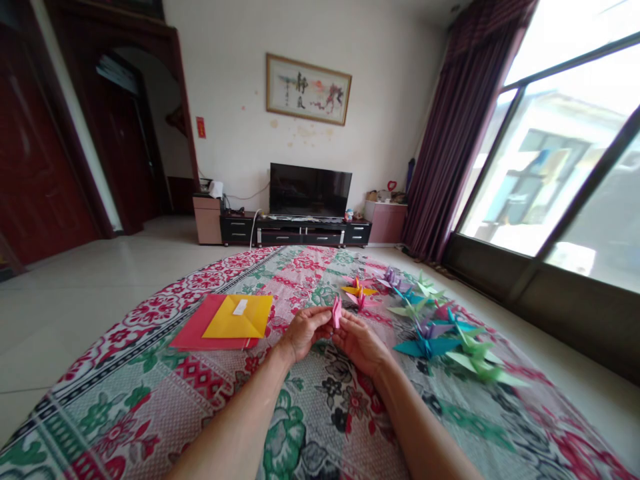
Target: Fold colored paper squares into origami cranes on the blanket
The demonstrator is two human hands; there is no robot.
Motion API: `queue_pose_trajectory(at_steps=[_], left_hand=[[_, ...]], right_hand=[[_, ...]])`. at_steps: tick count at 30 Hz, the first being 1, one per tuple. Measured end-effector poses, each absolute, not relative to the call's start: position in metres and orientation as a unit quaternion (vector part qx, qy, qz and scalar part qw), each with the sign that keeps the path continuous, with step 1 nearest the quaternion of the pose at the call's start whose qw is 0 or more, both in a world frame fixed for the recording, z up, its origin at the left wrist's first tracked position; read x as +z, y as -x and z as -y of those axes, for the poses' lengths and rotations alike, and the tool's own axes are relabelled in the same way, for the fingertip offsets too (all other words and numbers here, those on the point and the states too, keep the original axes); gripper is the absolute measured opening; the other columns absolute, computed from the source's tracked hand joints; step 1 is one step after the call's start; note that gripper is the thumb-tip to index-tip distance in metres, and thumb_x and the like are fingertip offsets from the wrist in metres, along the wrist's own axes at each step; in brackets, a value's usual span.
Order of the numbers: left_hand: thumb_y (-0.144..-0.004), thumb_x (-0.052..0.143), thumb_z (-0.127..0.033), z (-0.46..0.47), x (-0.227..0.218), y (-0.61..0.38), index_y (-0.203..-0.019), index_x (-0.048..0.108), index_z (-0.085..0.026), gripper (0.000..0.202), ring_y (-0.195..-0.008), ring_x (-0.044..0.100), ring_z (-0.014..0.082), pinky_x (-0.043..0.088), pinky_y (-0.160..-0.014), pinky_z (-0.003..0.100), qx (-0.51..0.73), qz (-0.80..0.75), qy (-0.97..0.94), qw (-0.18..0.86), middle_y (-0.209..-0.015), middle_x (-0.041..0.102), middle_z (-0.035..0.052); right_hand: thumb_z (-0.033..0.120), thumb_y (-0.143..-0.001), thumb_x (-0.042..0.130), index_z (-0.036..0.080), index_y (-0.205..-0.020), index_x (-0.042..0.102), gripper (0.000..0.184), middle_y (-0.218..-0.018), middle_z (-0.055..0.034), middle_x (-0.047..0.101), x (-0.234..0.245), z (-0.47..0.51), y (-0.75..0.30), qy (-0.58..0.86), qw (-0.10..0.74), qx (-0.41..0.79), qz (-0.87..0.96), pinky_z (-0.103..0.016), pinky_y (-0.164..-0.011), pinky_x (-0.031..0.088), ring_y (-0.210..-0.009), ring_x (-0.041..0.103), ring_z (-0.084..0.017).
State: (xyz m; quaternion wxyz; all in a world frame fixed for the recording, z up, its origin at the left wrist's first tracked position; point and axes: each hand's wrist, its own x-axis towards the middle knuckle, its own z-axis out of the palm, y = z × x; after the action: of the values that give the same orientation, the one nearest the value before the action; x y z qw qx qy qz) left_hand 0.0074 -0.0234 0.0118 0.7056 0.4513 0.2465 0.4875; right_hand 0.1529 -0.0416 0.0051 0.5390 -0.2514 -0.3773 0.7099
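Note:
A small folded piece of pink origami paper (337, 313) stands upright between my two hands, over the middle of the table. My left hand (307, 331) pinches it from the left with thumb and fingers. From the right, the fingers of my right hand (361, 341) close on its lower part. Just beyond my right hand lie a pink paper crane (362, 301) and an orange paper crane (359, 289). To the left of my left hand is a stack of yellow paper (225, 327) on red paper (193, 327), with a small white piece (240, 307) on top.
Several folded cranes spread over the table's right side, among them a blue crane (427, 347) and a green crane (480, 365). A patterned cloth (200, 413) covers the round table. Beyond stand a television (310, 190) and a low cabinet (280, 238); windows are at right.

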Motion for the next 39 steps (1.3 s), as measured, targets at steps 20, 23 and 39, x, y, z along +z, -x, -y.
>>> queue_pose_trajectory(at_steps=[20,23,39], left_hand=[[-0.062,0.073,-0.026,0.029,0.022,-0.011,-0.089,0.070,-0.013,0.030,-0.053,0.054,0.0074,0.042,-0.053,0.018,0.467,-0.213,-0.466,0.721,-0.064,0.066,0.0032],[-0.063,0.069,-0.026,0.028,0.021,-0.011,-0.088,0.070,-0.013,0.028,-0.052,0.054,0.0078,0.041,-0.052,0.019,0.469,-0.231,-0.478,0.706,-0.062,0.064,0.0024],[-0.065,0.061,-0.025,0.029,0.019,-0.017,-0.075,0.065,-0.014,0.015,-0.048,0.047,0.0083,0.035,-0.048,0.019,0.530,-0.330,-0.574,0.530,-0.055,0.058,-0.0026]], right_hand=[[0.014,-0.072,0.067,0.017,-0.091,0.061,0.020,-0.075,0.0025,0.066,0.008,0.046,-0.157,0.186,0.526,0.757,0.340,-0.019,-0.066,0.052,-0.065,0.062,-0.007],[0.014,-0.071,0.068,0.018,-0.093,0.060,0.023,-0.075,0.0023,0.066,0.007,0.045,-0.157,0.197,0.523,0.758,0.336,-0.019,-0.066,0.052,-0.065,0.063,-0.008],[0.017,-0.071,0.068,0.020,-0.090,0.059,0.022,-0.080,0.0023,0.066,0.004,0.044,-0.153,0.242,0.526,0.734,0.354,-0.023,-0.066,0.049,-0.070,0.061,-0.009]])
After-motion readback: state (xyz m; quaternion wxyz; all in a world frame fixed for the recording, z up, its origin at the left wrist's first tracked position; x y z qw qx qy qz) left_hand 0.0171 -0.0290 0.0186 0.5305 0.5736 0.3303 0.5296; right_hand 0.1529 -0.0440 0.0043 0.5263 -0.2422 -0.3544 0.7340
